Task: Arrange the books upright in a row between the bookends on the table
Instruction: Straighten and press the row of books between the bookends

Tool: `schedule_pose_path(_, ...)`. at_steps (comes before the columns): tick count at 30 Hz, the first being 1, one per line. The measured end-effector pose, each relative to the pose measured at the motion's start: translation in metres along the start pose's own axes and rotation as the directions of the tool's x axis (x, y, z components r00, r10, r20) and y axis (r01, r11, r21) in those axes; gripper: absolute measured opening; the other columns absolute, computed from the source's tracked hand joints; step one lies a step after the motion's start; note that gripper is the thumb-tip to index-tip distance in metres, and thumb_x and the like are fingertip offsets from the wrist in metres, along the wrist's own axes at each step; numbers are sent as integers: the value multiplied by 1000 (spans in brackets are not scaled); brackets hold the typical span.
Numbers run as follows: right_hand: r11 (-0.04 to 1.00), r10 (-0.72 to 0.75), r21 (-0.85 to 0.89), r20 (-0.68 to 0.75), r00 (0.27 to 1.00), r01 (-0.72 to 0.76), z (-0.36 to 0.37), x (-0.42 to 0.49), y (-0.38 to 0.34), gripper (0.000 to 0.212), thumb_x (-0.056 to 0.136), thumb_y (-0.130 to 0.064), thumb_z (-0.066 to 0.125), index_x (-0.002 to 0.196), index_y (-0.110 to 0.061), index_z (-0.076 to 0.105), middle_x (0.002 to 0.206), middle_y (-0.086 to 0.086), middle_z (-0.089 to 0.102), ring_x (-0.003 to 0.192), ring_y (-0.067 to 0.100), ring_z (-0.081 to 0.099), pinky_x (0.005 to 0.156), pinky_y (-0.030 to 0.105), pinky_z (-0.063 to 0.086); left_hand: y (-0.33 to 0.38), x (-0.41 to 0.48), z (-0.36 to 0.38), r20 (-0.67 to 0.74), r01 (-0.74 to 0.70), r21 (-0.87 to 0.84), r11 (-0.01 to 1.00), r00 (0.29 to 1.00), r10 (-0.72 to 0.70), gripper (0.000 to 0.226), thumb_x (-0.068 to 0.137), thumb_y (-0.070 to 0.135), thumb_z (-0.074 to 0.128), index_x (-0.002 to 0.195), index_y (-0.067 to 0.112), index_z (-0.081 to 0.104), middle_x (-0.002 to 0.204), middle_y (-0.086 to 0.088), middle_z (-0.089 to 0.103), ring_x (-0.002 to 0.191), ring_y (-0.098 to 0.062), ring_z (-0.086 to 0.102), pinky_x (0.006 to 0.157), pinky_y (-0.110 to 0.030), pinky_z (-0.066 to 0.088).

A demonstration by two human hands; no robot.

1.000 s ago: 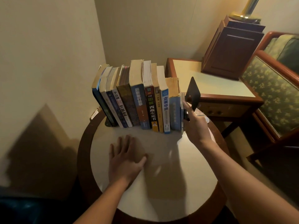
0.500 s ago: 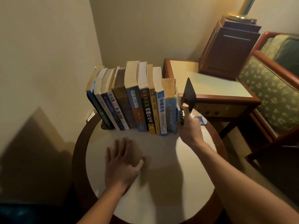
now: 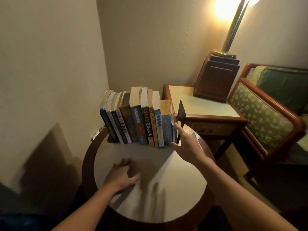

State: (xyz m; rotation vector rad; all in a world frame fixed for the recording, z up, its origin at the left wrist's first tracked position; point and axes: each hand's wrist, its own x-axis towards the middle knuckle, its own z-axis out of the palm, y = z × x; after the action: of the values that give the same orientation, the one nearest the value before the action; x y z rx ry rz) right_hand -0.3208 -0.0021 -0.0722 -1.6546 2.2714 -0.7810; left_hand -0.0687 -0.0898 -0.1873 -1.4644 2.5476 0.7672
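The row of books (image 3: pixel 135 120) stands on the round table (image 3: pixel 150 189) at its far edge, and everything below is placed from that row. At its left end the volumes lean leftward onto a dark bookend (image 3: pixel 110 140) (only its foot shows). In front of the row the left hand (image 3: pixel 120 176) rests on the tabletop, fingers loosely curled, holding nothing. Mid-row, one dark spine reads 西藏生死书 (image 3: pixel 148 130); the white-and-blue one to its right reads 企業 and two blurred characters (image 3: pixel 158 121). At the right end the right hand (image 3: pixel 186 145) grips the black metal bookend (image 3: pixel 180 114), which stands against the last book. Judged: paperbacks, moderately heavy together, stiff when packed; the thin bookend slides easily, best pushed low near its base.
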Motion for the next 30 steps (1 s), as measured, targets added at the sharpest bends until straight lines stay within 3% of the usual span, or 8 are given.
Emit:
schedule_pose_path(2,999,-36,-37,8,999,36,-17,-16,-11,80,94,-21,69,159,-24,22,152,8,47,137,27,48,100,41,51,6,-18,-7,-91,41,-97,994,995,-50,87,86,76,47,156,27,29,162,2,30,145,-21,33,116,-38,34)
schedule_pose_path(5,997,-69,-38,-6,998,69,-38,-37,-28,76,93,-26,69,157,-25,29,139,12,59,118,27,62,91,38,56,18,-48,-13,-268,14,-183,983,961,-64,85,87,70,51,156,29,25,155,-3,41,140,-22,40,108,-40,42)
schedule_pose_path(8,989,-134,-67,-4,991,134,-49,-54,-47,72,93,-29,69,156,-24,33,129,13,66,100,30,69,86,43,60,31,-77,-22,-398,-53,-212,976,917,-36,82,91,64,52,157,29,20,153,-9,40,138,-26,40,106,-43,43)
schedule_pose_path(11,978,-199,-71,-4,980,198,-57,-70,-67,67,95,-30,68,154,-23,37,144,9,56,110,27,68,89,45,59,37,-96,-30,-481,-142,-245,959,877,7,82,92,61,54,158,28,19,162,-3,27,144,-26,32,111,-46,38)
schedule_pose_path(15,966,-246,-77,-2,969,245,-68,-77,-88,60,96,-29,65,151,-22,42,151,8,49,124,30,60,88,43,59,34,-106,-41,-532,-169,-256,952,847,7,86,90,64,53,158,27,16,166,3,16,149,-27,22,115,-48,31)
schedule_pose_path(23,955,-287,-61,57,956,290,-64,-20,-106,58,98,-32,63,151,-23,41,145,6,56,118,25,64,75,28,59,31,-68,-77,-640,-250,-392,885,765,-68,91,87,64,56,159,24,17,166,1,18,150,-21,21,117,-43,25)
schedule_pose_path(27,934,-340,-77,117,933,349,-39,29,-116,54,99,-34,60,149,-26,43,138,3,60,116,20,63,77,26,58,14,-21,-81,-645,-222,-546,807,727,-236,97,79,76,49,156,24,20,161,-8,31,143,-29,36,111,-54,40)
schedule_pose_path(30,905,-393,-109,160,906,412,-15,69,-123,54,99,-37,59,149,-25,43,132,3,64,93,5,62,67,17,53,-6,27,-84,-620,-250,-678,691,700,-355,95,76,89,45,148,30,25,145,-12,50,128,-33,54,95,-55,53)
